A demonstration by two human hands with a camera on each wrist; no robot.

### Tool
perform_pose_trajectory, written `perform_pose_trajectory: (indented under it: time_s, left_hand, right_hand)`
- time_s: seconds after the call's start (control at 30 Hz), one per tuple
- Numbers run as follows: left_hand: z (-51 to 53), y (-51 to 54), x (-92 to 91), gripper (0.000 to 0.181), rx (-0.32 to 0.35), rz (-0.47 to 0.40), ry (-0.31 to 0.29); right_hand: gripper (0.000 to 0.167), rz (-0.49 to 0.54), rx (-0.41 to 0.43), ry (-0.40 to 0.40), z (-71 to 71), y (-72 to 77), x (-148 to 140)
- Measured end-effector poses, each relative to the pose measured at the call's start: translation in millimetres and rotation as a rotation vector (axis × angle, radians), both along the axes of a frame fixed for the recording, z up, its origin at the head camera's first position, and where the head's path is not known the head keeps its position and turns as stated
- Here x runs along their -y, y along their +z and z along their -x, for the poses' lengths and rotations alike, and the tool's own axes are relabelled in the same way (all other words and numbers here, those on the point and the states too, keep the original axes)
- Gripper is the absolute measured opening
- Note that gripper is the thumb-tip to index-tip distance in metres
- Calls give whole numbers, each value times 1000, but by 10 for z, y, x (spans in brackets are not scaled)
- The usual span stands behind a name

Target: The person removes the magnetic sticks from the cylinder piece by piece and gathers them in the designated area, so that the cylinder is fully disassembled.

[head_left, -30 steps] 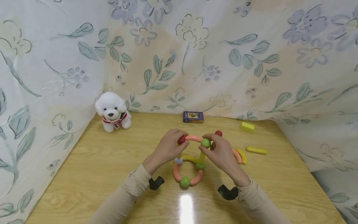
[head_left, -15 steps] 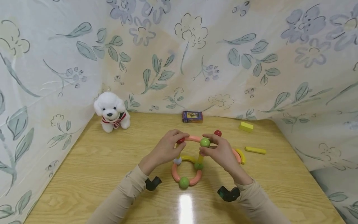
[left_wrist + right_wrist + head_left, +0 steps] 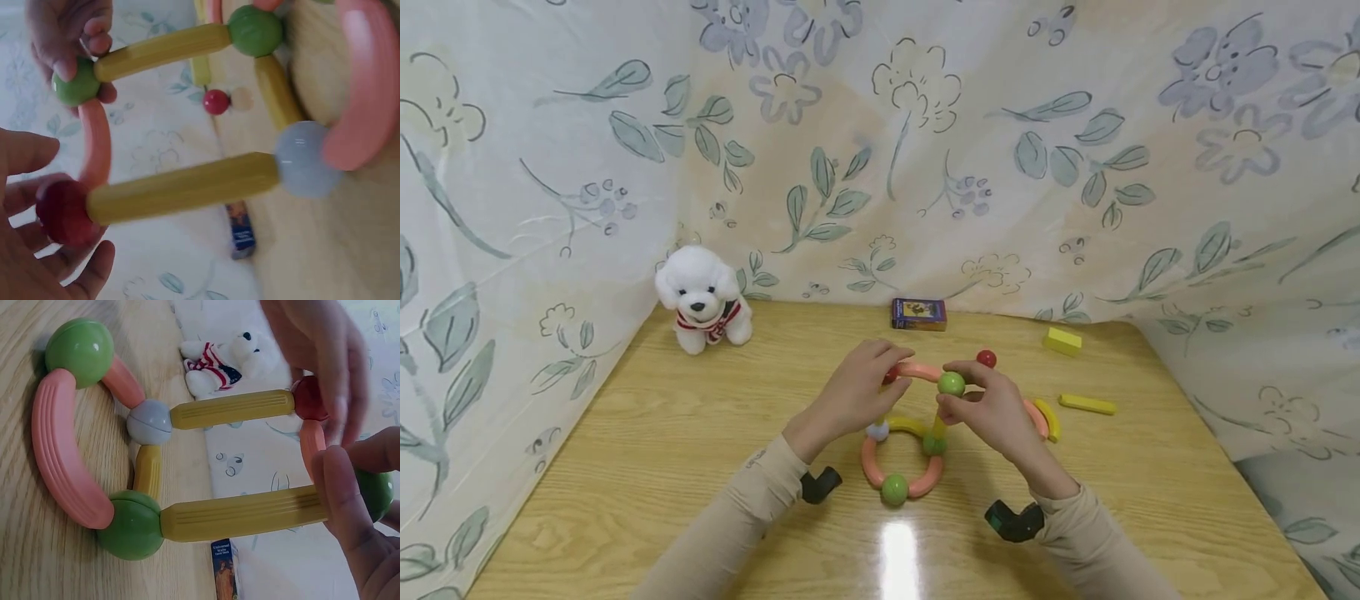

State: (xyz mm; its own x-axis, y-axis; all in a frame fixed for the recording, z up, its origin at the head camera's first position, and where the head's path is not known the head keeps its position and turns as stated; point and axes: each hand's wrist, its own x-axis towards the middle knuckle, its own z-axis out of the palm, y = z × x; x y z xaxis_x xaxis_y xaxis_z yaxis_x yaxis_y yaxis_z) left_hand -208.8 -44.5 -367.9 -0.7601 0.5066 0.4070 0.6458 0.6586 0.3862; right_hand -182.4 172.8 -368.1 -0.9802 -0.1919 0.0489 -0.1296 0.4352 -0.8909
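Observation:
The left hand (image 3: 848, 390) is around the upper red ball (image 3: 65, 212); in the left wrist view its thumb stands apart from the ball while other fingers rest behind it. With thumb and fingers, the right hand (image 3: 1000, 417) pinches the upper green ball (image 3: 951, 383). A pink curved stick (image 3: 919, 371) joins these two balls. Below them, two upright yellow sticks (image 3: 244, 512) run down to a pale grey ball (image 3: 149, 421) and a green ball (image 3: 130, 525). Those belong to a ring on the table with pink curved pieces (image 3: 927, 477) and a front green ball (image 3: 895, 490).
A white plush dog (image 3: 700, 296) sits at the back left, and a small card box (image 3: 919, 313) lies at the back. To the right are a loose red ball (image 3: 987, 358), a yellow block (image 3: 1063, 341), a yellow stick (image 3: 1087, 404) and curved pink and yellow pieces (image 3: 1048, 419).
The left hand has shifted slightly up around the red ball, and its fingers have loosened. The right hand stays on the green ball, and the structure has hardly moved.

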Motion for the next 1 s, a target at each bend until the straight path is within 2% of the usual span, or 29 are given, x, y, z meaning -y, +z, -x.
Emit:
perform_pose_trajectory:
  time_s: [0.13,0.2,0.33,0.43,0.57,0.73,0.9,1.0]
  left_hand:
    - [55,96,-152,26,-229,182,-18]
    - [70,122,-212,19,-317,271,-16]
    - [94,111,-275,11,-440,375,3]
    - [112,87,-283,10,-495,372,2]
    - [121,75,-271,8,-519,346,-15]
    - [112,80,-242,4,-488,359,-14]
    - [52,110,-197,8,-473,428,29]
    - [1,141,-188,13,-408,484,33]
  right_hand:
    - [43,-28,-65,-6,-15,-12,9]
    - [40,-47,-91,-7,-24,-25,15]
    - [35,-89,-124,-14,-33,-41,36]
    - [34,-124,-138,-28,-28,-32,47]
    - [32,-167,-148,-45,-19,-16,55]
    - [33,-189,-146,-60,-18,-21,53]
    - [32,-196,-157,-68,-18,-29,47]
    - [33,-203,-171,-60,-19,-26,58]
